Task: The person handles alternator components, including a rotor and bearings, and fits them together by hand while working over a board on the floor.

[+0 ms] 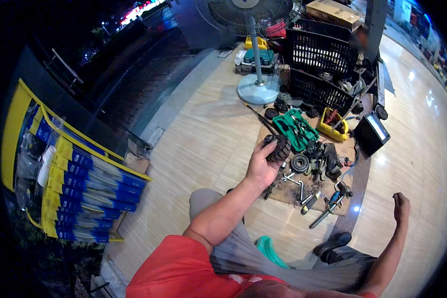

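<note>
My left hand [263, 161] is closed round a small black knobbly-treaded wheel [280, 149], held above the parts on the cardboard mat [298, 201]. Just beyond it lies an open green tool case [295, 126]. Below and right of the wheel are a round black part [299, 163], hex wrenches [299, 185], a yellow-and-black cutter [311, 202] and a blue-and-grey tool [333, 204]. My right hand [401, 203] hangs out to the right over the tiled floor, fingers curled; whether anything is in them is too small to make out.
A standing fan [256, 92], black crates [315, 49], a yellow bin [333, 126] and a propped black panel [370, 134] stand beyond the mat. A yellow rack [12, 139] with blue packages is at left. A teal stool [268, 251] is under me, near my shoe [330, 243].
</note>
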Demonstrator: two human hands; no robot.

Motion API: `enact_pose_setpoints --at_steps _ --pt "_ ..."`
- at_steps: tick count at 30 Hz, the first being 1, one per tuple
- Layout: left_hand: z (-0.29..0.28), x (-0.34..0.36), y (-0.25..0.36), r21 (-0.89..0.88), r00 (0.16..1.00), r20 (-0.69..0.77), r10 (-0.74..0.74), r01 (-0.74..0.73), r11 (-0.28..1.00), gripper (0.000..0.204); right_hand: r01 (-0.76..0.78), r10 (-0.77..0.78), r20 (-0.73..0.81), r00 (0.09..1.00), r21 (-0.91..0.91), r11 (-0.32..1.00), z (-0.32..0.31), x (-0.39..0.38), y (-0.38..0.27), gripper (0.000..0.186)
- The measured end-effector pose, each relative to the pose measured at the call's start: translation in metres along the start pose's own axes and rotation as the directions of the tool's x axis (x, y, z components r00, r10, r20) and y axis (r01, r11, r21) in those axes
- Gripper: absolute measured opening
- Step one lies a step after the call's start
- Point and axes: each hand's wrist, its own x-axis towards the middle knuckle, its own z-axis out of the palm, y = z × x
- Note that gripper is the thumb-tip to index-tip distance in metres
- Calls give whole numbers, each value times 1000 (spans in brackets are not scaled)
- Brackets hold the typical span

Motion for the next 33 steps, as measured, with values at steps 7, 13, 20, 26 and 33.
enact_pose_setpoints --at_steps 7,13,20,26,33 --pt "2 3 9 -34 1000 3 27 -27 999 25 33 -29 36 999 -111 993 59 -4 138 28" --pt "10 -4 -11 10 998 37 -48 47 999 26 -136 285 349 892 -395 909 70 -20 191 61" --pt "12 -38 -54 258 964 135 -229 189 947 51 305 -325 326 888 113 946 69 13 -79 94" --pt "16 -47 -65 331 912 236 -334 248 910 63 294 -582 342 738 613 734 78 -46 -233 69" --pt "14 -44 -54 234 916 238 -322 268 935 58 -88 -472 576 667 691 718 80 -42 -241 21"
